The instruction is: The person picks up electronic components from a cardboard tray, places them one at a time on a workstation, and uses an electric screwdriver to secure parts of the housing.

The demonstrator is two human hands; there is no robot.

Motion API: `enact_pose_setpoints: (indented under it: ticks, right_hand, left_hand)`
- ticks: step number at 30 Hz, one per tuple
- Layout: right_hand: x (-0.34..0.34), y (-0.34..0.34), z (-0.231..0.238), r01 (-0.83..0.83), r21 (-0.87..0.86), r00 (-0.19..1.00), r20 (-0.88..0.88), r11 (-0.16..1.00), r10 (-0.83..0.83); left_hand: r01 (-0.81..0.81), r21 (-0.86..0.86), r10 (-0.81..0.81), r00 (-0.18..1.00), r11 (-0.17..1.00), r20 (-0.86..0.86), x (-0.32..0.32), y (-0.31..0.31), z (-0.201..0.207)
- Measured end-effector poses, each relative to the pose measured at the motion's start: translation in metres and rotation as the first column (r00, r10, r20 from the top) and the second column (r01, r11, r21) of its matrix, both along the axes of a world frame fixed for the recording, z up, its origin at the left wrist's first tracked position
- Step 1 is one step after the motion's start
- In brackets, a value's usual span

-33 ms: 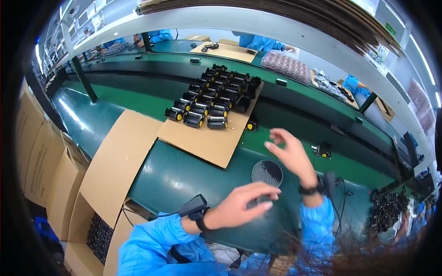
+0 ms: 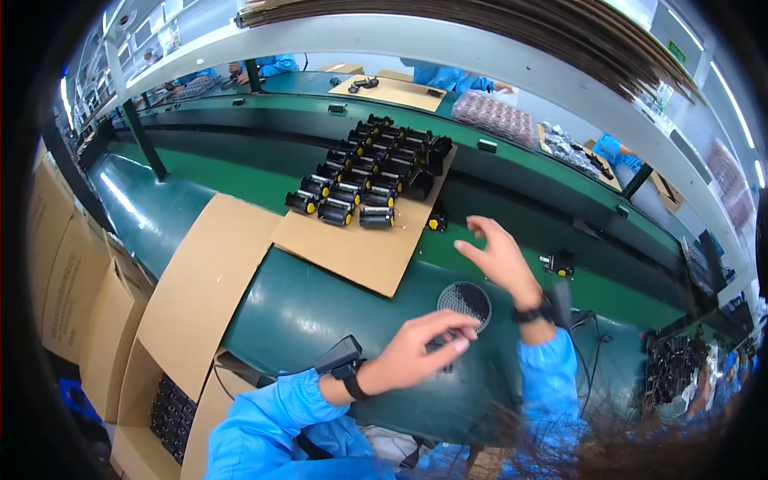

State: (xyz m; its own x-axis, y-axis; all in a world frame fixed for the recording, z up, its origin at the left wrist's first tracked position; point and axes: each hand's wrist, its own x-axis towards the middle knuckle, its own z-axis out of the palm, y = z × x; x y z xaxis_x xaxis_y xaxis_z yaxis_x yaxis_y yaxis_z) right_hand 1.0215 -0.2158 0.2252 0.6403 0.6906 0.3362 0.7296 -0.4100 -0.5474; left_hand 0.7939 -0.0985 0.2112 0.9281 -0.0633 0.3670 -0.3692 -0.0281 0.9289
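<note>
My left hand (image 2: 422, 350) hovers above the green work table with its fingers apart and nothing seen in them. It partly hides the near edge of a round dish (image 2: 465, 305) with a dotted, grey-black inside. My right hand (image 2: 498, 254), also open and apparently holding nothing, is raised beyond the dish, to its right. Ahead and to the left, rows of black cylindrical parts with yellow ends (image 2: 334, 211) lie on a cardboard sheet (image 2: 344, 264). One similar black part (image 2: 437, 220) rests just off the sheet's right edge, and another (image 2: 558, 263) lies to the right of my right hand.
At my left stands an open carton (image 2: 144, 432) with black parts inside, its flap (image 2: 210, 264) spread over the table. Cables (image 2: 596, 336) and a heap of dark parts (image 2: 672, 368) are at the right. A shelf beam (image 2: 448, 44) crosses overhead; co-workers in blue sleeves (image 2: 448, 76) sit opposite.
My right hand has shifted slightly left and up. My left hand's thumb and forefinger have come closer together. The parts on the cardboard have not visibly moved.
</note>
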Motion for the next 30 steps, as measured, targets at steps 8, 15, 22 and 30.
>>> enact_pose_setpoints:
  ticks: [8, 15, 22, 30]
  right_hand:
    - [0.126, 0.058, -0.078, -0.102, -0.245, 0.993, -0.089, 0.964, 0.082]
    - [0.056, 0.019, 0.002, -0.327, -0.120, 0.859, -0.452, 0.937, 0.242]
    - [-0.033, 0.003, 0.047, -0.736, -0.272, 0.670, -0.424, 0.620, 0.609]
    - [0.087, 0.039, -0.055, -0.074, -0.089, 0.877, -0.480, 0.993, 0.022]
  left_hand:
    - [0.006, -0.395, -0.100, 0.971, 0.919, -0.218, 0.047, 0.014, -0.073]
    - [0.099, -0.477, -0.317, 0.860, 0.873, -0.400, 0.044, 0.051, -0.083]
    - [0.173, -0.865, -0.723, 0.637, 0.472, -0.268, 0.050, 0.051, -0.073]
    - [0.215, -0.819, -0.690, 0.671, 0.532, -0.272, 0.045, 0.052, -0.059]
